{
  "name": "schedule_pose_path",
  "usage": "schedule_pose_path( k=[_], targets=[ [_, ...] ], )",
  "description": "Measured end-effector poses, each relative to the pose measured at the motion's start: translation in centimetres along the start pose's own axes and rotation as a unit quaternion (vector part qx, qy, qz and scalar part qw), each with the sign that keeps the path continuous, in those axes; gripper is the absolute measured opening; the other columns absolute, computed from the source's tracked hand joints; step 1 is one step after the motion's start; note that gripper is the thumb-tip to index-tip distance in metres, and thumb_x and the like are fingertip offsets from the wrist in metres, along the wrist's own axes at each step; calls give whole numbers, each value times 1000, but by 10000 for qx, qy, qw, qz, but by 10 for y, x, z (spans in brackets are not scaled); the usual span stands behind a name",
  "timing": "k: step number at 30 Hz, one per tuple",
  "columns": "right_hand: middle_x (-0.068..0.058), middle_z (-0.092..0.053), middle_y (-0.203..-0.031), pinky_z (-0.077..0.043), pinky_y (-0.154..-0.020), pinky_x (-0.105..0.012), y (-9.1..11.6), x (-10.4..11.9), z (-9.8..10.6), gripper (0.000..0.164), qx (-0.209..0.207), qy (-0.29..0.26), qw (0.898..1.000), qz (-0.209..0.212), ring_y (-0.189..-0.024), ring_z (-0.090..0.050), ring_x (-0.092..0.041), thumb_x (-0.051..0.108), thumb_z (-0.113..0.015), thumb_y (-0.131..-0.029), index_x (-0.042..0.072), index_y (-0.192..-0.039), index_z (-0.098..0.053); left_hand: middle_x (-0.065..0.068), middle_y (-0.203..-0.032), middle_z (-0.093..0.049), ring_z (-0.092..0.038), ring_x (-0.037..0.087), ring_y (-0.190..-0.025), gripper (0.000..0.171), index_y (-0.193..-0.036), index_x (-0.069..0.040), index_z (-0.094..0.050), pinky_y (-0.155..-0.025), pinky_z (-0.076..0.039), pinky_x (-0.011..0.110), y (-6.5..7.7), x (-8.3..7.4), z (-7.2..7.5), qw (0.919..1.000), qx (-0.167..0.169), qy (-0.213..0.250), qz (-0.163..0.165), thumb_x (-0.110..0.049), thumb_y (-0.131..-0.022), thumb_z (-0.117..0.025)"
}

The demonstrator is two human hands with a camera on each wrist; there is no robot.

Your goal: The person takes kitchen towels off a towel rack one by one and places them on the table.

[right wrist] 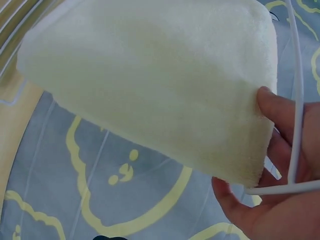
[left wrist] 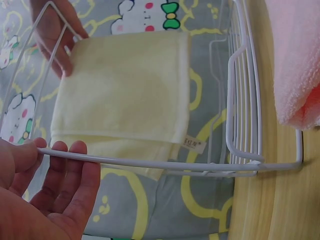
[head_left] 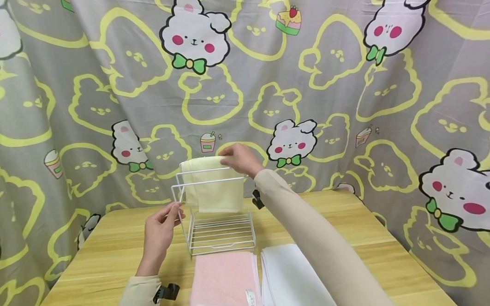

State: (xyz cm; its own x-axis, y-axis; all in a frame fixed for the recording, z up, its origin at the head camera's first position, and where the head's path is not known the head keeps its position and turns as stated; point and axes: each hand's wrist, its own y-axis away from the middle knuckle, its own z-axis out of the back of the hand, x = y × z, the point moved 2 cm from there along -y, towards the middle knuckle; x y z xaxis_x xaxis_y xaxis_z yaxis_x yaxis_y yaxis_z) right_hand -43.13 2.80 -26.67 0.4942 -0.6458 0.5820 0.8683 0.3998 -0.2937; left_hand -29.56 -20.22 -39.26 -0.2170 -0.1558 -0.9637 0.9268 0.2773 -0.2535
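A folded pale yellow towel (head_left: 220,193) hangs over the rear bar of a white wire rack (head_left: 222,251). At the towel's upper right corner, my right hand (head_left: 242,159) pinches it; in the right wrist view the thumb (right wrist: 277,107) lies on the near face, with other fingers behind the edge. My left hand (head_left: 159,231) holds the rack's left upright, thumb and fingertips about the wire in the left wrist view. A small label (left wrist: 194,144) shows at the towel's lower edge there.
In front of the rack lies a folded pink towel (head_left: 224,283) with a white tag. Beside it is a folded white towel (head_left: 295,280), partly under the right forearm. A patterned grey curtain (head_left: 242,107) hangs behind the wooden table (head_left: 85,272).
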Motion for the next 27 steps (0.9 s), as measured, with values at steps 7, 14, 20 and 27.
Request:
schedule_pose_path(
  k=[7,14,20,27],
  targets=[
    [-3,-74,-123,-56,-101,-36,3,0,-1,23,-369,-136,9987,-311,-112,-70,-20,21,-72,-98,15,-119,-78,-5,-91,-71,-68,7,-88,38,-129,-2,-70,-82,-60,19,1,1,1,10000,2,-93,-29,-30,-105,-59],
    [-3,-75,-120,-58,-96,-34,7,1,2,22,-918,-215,9953,-228,-112,-71,-20,22,-73,-96,16,-116,-79,-5,-90,-71,-69,9,-90,38,-127,-1,-70,-83,-61,20,2,-1,-1,10000,55,-28,19,-29,-105,-59],
    [-4,-76,-118,-62,-80,-30,11,3,7,22,-1133,-587,9918,-124,-106,-74,-18,23,-73,-97,16,-116,-79,0,-94,-71,-68,9,-90,38,-128,-1,-70,-83,-60,20,2,-1,-1,10000,53,-51,9,-30,-105,-58],
    [-5,-76,-118,-60,-93,-32,17,12,22,20,-1407,-626,9879,165,-109,-73,-19,22,-73,-96,16,-114,-79,-1,-94,-71,-67,6,-89,39,-129,-2,-70,-84,-60,20,0,-1,-1,10000,47,-66,34,-31,-105,-59]
  ],
)
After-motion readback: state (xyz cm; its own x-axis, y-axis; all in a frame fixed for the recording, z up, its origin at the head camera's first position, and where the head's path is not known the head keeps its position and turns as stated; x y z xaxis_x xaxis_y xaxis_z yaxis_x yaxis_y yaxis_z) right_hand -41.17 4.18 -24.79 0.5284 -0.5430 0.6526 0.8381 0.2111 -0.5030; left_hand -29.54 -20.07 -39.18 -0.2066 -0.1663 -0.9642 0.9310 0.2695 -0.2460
